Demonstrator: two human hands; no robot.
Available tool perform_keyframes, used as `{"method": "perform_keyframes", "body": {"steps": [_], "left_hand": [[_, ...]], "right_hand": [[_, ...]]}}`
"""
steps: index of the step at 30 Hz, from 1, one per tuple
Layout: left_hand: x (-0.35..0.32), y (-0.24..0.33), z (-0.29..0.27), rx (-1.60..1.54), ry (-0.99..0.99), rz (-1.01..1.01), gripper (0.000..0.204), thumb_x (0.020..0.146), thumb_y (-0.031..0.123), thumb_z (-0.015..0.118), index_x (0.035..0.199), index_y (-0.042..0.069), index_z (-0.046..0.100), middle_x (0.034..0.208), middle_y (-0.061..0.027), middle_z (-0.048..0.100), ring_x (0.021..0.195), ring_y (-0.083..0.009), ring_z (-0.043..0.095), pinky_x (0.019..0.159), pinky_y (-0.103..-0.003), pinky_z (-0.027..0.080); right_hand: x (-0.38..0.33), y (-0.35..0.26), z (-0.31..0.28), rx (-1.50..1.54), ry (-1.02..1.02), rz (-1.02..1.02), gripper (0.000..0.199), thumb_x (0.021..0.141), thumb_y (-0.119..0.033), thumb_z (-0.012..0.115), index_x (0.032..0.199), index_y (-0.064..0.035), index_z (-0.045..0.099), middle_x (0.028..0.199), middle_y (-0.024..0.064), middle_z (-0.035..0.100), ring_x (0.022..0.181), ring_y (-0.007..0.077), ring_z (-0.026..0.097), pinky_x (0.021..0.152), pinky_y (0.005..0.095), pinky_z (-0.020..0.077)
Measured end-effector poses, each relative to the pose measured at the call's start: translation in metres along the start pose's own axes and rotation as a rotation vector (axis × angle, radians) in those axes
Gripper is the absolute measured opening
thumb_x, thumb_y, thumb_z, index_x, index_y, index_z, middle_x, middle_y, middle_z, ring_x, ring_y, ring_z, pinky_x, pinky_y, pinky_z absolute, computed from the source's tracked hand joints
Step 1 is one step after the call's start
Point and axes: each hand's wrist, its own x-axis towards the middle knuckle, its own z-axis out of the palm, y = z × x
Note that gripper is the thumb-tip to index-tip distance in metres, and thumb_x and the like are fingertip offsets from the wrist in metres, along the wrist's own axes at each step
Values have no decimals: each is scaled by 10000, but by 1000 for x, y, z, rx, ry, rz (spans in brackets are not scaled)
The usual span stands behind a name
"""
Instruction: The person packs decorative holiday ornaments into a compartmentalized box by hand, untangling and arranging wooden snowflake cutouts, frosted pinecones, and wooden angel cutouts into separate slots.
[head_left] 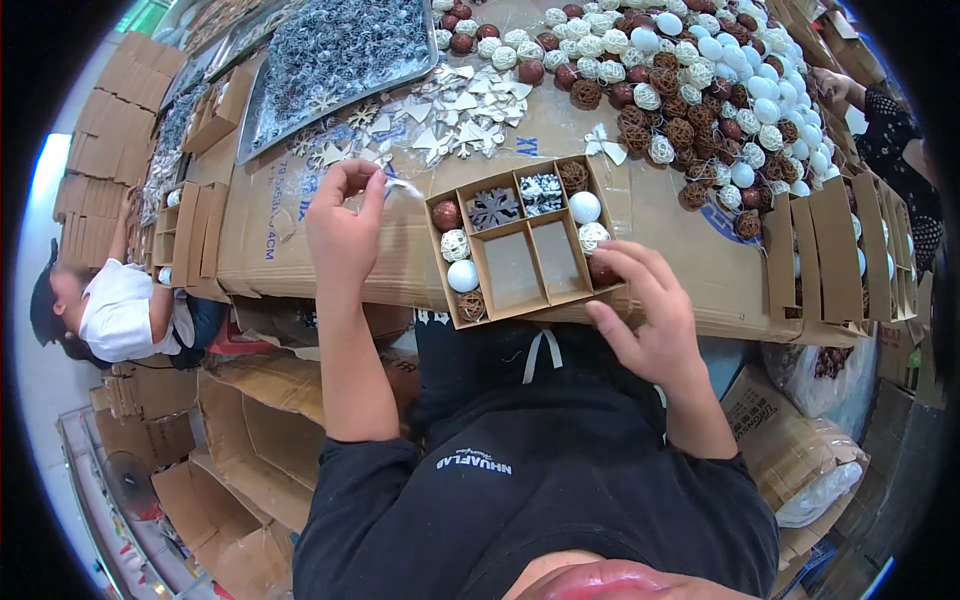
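A shallow divided cardboard box lies at the table's near edge. Its left column holds a brown-red ball, a white wicker ball, a plain white ball and a brown wicker ball. Grey snowflakes and black-and-white pieces fill two upper middle compartments; the two lower middle ones show bare bottoms. Similar balls line the right column. My left hand, left of the box, pinches a small white ornament. My right hand rests at the box's right edge, fingers apart, by a dark red ball.
White wooden cutouts lie beyond the box. A metal tray of grey pieces stands far left. Many white and brown balls spread far right. More divided boxes stand right. Other people work at both sides.
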Motion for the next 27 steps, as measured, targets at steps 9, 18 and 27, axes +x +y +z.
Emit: {"method": "perform_keyframes", "body": {"steps": [9, 18, 27], "left_hand": [[7, -2, -31, -572, -12, -163, 128, 989, 71, 656, 1074, -24, 668, 846, -50, 680, 738, -101, 628, 720, -239, 522], [15, -5, -40, -712, 33, -95, 148, 1008, 92, 630, 1086, -24, 680, 872, -37, 680, 815, -87, 617, 787, -232, 497], [-59, 88, 28, -1111, -464, -215, 149, 1013, 70, 587, 1085, -42, 655, 907, -33, 657, 786, -63, 578, 729, -206, 462]], "right_hand": [[7, 20, -19, -112, 159, 8, 334, 868, -98, 750, 1176, 2, 669, 1127, 192, 687, 1053, 323, 679, 920, 392, 533], [-10, 43, -36, -122, 274, 209, 204, 924, -48, 685, 1118, 12, 688, 1002, 124, 720, 898, 205, 694, 826, 325, 546], [5, 14, -5, 446, -18, 139, 515, 859, -76, 754, 1336, 3, 579, 1096, 90, 675, 981, 157, 645, 843, 299, 531]]}}
